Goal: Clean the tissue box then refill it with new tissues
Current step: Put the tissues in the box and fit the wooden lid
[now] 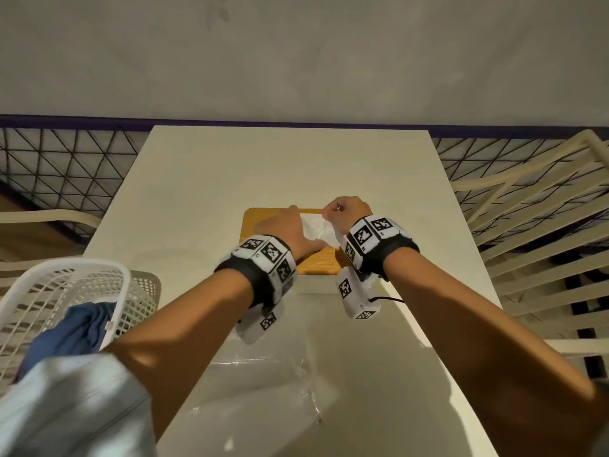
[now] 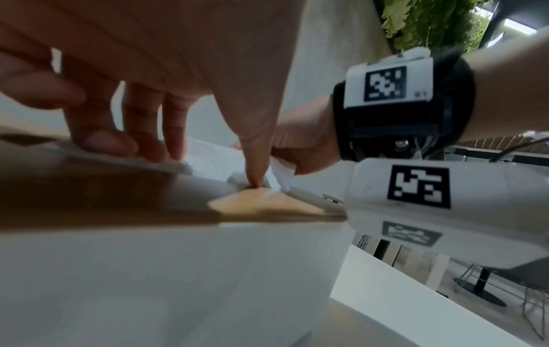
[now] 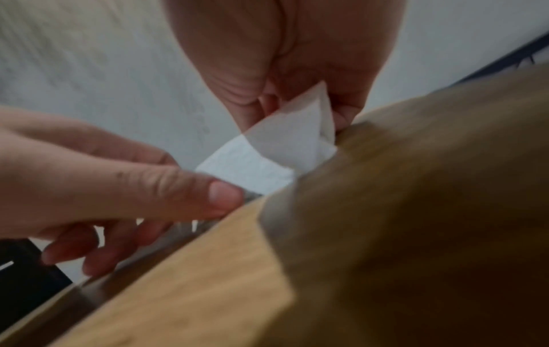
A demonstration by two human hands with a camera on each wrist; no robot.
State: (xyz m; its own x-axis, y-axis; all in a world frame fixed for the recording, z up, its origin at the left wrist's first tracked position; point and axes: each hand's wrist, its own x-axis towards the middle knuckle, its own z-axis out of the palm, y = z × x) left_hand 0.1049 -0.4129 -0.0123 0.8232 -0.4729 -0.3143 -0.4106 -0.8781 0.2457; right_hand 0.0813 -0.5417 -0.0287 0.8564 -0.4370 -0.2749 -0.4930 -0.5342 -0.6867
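The tissue box (image 1: 316, 285), white with a wooden lid (image 1: 318, 263), stands in the middle of the white table (image 1: 204, 179). White tissue (image 1: 314, 229) shows through the lid's opening. My left hand (image 1: 285, 229) lies over the lid with fingers straight, and its fingertips (image 2: 142, 140) and thumb (image 2: 255, 164) press on the tissue (image 2: 214, 159). My right hand (image 1: 346, 209) is curled at the opening's right end and pinches a raised corner of tissue (image 3: 291, 140) above the lid (image 3: 208, 281). The box's inside is hidden.
A white laundry basket (image 1: 66, 291) holding blue cloth (image 1: 75, 334) stands at the table's near left. A clear plastic wrapper (image 1: 263, 384) lies on the table in front of the box. Slatted chairs (image 1: 543, 225) stand to the right, and a wall is behind.
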